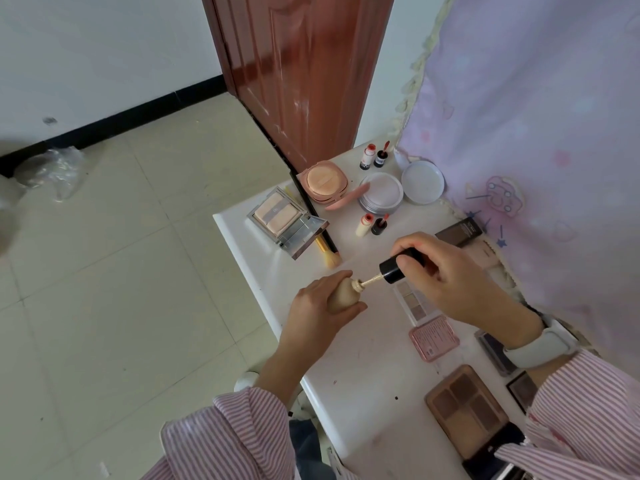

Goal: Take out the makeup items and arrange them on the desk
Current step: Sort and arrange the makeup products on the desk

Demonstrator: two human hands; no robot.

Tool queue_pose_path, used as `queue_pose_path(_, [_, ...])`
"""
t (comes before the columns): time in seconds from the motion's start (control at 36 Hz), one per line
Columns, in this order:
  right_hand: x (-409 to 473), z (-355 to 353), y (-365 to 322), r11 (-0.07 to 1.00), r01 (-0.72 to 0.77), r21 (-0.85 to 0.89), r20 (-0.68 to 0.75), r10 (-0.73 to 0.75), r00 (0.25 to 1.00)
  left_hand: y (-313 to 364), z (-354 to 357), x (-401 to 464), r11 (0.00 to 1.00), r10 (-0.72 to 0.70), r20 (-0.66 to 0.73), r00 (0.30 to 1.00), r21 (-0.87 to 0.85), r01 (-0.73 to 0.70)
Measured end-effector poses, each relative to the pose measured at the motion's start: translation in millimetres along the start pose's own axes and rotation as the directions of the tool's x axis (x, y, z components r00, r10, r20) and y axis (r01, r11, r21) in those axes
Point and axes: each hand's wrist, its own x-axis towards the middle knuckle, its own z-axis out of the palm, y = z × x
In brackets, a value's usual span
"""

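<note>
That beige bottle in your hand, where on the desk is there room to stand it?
The best bare patch of the desk is along its near left edge, between the pink compact and the brown palette. A smaller strip lies under the left hand, near the gold brush. The far end around the round powder jar and the right side by the curtain are crowded.

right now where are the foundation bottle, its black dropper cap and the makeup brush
foundation bottle (341,295), head view, on the beige body showing between the left hand's fingers
black dropper cap (393,269), head view, on the cap's wide end nearest the bottle
makeup brush (331,258), head view, on the tan bristle head
</note>
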Motion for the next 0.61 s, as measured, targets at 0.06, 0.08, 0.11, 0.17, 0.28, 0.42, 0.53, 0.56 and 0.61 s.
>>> queue_pose_path(0.06, [-0.4,-3.6,0.9,1.000,-0.016,0.013,0.012,0.016,1.000,-0.2,-0.9,0.4,1.000,-0.006,0.003,1.000,-0.004,0.006])
queue_pose_path(0.08, [-0.7,-5.2,1.9,0.999,-0.029,0.023,0.016,0.029,0.999,-1.0,-1.0,0.7,1.000,-0.007,0.007,1.000,-0.004,0.007])
queue_pose_path(0.11, [-1.2,-6.7,3.2,0.999,-0.038,0.038,0.012,0.038,0.999,-1.9,-1.3,0.9,1.000,-0.010,0.012,1.000,-0.006,0.010])
queue_pose_path(0.17, [-2.1,-9.7,5.4,0.997,-0.048,0.056,-0.009,0.049,0.999,-3.3,-2.0,1.2,1.000,-0.020,0.010,1.000,-0.019,0.021])
queue_pose_path(0.28, [-3.7,-14.0,10.9,0.990,-0.084,0.113,-0.045,0.090,0.995,-3.9,-4.2,1.5,0.999,-0.048,-0.010,0.999,-0.024,0.048])
queue_pose_path(0.42, [-4.9,-14.1,20.0,0.910,-0.170,0.378,-0.153,0.242,0.958,-6.7,-3.9,0.0,0.996,-0.085,-0.060,0.995,-0.033,0.083])
queue_pose_path(0.53, [-8.6,-4.0,25.4,0.617,-0.227,0.753,-0.117,0.466,0.877,-9.9,0.7,-2.4,0.991,-0.111,-0.122,0.986,-0.089,0.101])
queue_pose_path(0.56, [-10.3,0.2,26.8,0.517,-0.224,0.826,-0.075,0.496,0.865,-10.4,2.1,-3.3,0.992,-0.096,-0.153,0.984,-0.096,0.082])
queue_pose_path(0.61, [-13.8,9.6,27.4,0.326,-0.215,0.921,0.027,0.496,0.868,-10.8,4.7,-5.3,0.991,-0.088,-0.214,0.973,-0.118,0.064])
